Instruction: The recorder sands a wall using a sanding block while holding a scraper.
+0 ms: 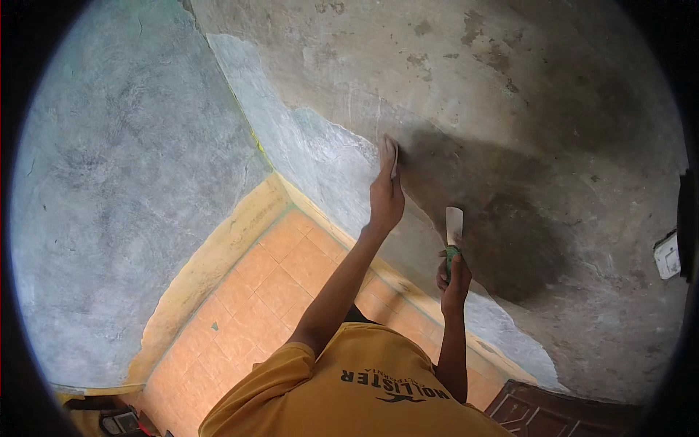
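Reaching up, my left hand [387,191] lies against the wall [349,93] with its fingers extended together. A thin pale sheet or pad [395,164] shows along the edge of those fingers, held under them; its material is hard to tell, and most of it is hidden. Lower and to the right, my right hand [454,278] grips the green handle of a putty knife [454,225]. Its pale blade points up in front of the wall; whether it touches the surface I cannot tell. Around both hands the wall is part bare grey-brown, part pale blue-grey with a ragged border.
A second blue-grey wall [131,164] meets this one at a corner on the left. Along the bottom runs a yellowish band [218,240] above orange floor tiles [267,289]. A white wall fitting [667,255] sits far right, and a dark brown panelled piece [546,412] stands lower right.
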Available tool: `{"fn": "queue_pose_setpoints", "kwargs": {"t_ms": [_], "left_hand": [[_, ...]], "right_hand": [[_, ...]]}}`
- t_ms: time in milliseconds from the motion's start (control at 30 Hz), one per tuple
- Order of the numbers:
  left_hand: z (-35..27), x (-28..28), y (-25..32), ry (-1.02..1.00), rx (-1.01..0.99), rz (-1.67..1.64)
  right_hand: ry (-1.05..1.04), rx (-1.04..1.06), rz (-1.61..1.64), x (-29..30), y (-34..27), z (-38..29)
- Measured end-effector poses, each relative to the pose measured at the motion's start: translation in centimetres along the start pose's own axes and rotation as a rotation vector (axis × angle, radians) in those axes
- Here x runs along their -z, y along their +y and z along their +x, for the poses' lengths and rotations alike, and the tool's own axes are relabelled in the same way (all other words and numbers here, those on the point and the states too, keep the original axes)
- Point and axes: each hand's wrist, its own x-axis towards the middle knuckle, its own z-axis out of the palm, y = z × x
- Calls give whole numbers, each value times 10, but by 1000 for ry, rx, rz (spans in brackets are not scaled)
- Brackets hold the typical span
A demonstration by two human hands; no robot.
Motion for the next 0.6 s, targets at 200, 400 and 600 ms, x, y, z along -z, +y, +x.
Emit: {"fn": "queue_pose_setpoints", "kwargs": {"t_ms": [200,400,600], "left_hand": [[32,10,16,-43,15,-47],[-33,-17,-17,22,109,-16],[64,-2,16,55,-196,19]], "right_hand": [[-39,20,31,0,-3,4],[68,81,13,-4,4,3],[71,26,6,2,5,3]]}}
